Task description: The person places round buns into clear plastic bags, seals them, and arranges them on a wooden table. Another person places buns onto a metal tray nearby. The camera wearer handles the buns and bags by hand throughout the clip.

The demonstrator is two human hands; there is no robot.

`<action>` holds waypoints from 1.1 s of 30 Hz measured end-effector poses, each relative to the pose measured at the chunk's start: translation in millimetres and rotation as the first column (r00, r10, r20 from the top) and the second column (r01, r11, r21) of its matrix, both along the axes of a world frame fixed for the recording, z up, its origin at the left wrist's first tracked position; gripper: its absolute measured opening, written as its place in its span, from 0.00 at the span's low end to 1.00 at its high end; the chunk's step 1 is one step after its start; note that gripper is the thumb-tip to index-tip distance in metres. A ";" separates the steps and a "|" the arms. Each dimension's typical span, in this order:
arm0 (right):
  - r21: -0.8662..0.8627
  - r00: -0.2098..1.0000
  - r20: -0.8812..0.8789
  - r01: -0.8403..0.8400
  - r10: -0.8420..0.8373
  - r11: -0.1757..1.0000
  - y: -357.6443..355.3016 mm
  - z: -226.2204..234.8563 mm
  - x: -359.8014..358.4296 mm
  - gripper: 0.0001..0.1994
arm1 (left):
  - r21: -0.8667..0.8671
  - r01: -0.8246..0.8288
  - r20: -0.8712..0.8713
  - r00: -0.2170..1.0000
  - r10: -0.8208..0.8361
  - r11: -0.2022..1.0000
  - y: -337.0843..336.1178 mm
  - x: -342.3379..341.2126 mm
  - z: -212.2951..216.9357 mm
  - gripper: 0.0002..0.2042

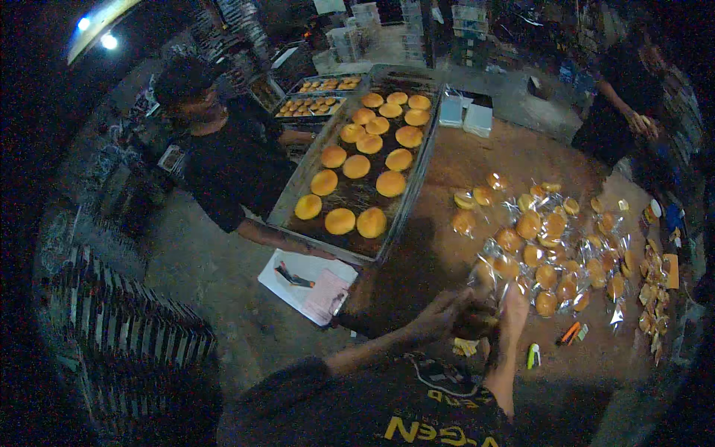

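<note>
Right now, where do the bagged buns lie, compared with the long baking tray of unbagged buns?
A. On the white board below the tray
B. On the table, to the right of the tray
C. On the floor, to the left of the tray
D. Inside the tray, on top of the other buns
B: the bagged buns lie spread on the brown table, right of the baking tray with its unbagged buns.
</note>
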State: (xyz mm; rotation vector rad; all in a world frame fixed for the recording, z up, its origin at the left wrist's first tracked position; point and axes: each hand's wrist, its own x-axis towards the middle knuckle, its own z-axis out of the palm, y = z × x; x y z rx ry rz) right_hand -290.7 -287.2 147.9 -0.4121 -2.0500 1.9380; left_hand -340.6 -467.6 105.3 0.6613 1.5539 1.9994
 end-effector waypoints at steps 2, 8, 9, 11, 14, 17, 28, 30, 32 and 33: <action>0.156 0.986 -0.138 0.118 -0.097 0.981 -12.7 5.5 -4.2 0.13 | 0.238 0.181 0.082 0.975 -0.205 0.954 -6.0 -6.9 23.6 0.21; 0.293 0.822 -0.337 0.555 -0.459 0.778 -77.6 10.6 -8.7 0.13 | 0.145 0.162 0.052 0.984 -0.171 0.976 -16.8 -31.6 56.9 0.24; 0.237 0.864 -0.265 0.490 -0.429 0.839 -89.4 11.7 -2.0 0.14 | 0.123 0.094 -0.145 0.987 -0.076 0.988 -16.9 -36.0 54.2 0.25; 0.241 0.888 -0.225 0.450 -0.401 0.860 -106.3 13.1 5.1 0.16 | -0.003 0.114 -0.192 0.975 -0.112 0.993 -21.5 -43.1 46.5 0.24; 0.213 0.900 -0.231 0.418 -0.370 0.883 -115.8 9.9 2.9 0.16 | -0.065 0.056 -0.371 0.925 -0.076 0.996 -33.7 -47.9 39.1 0.21; 0.067 0.844 -0.259 0.501 -0.470 0.863 -113.0 1.1 -9.0 0.16 | -0.025 -0.393 -0.502 0.800 0.328 0.919 -38.1 -36.9 42.0 0.24; -0.251 0.958 -0.200 0.151 -0.204 0.956 -87.7 -0.1 -19.0 0.15 | -0.186 -0.295 -0.372 0.904 0.211 0.937 -8.0 -23.5 48.7 0.24; -0.176 0.958 -0.207 0.163 -0.199 0.971 -80.8 -2.2 -20.2 0.15 | -0.117 -0.170 -0.091 0.983 0.159 0.979 -4.3 -32.1 46.7 0.20; 0.036 0.923 -0.311 0.250 -0.227 0.967 -73.7 -6.9 -21.3 0.15 | -0.096 -0.171 -0.077 0.984 0.163 0.981 -0.3 -35.3 46.8 0.21; 0.186 0.915 -0.345 0.283 -0.207 0.941 -67.4 -8.6 -21.8 0.13 | 0.030 -0.195 0.108 0.976 0.191 0.980 4.0 -31.6 47.9 0.19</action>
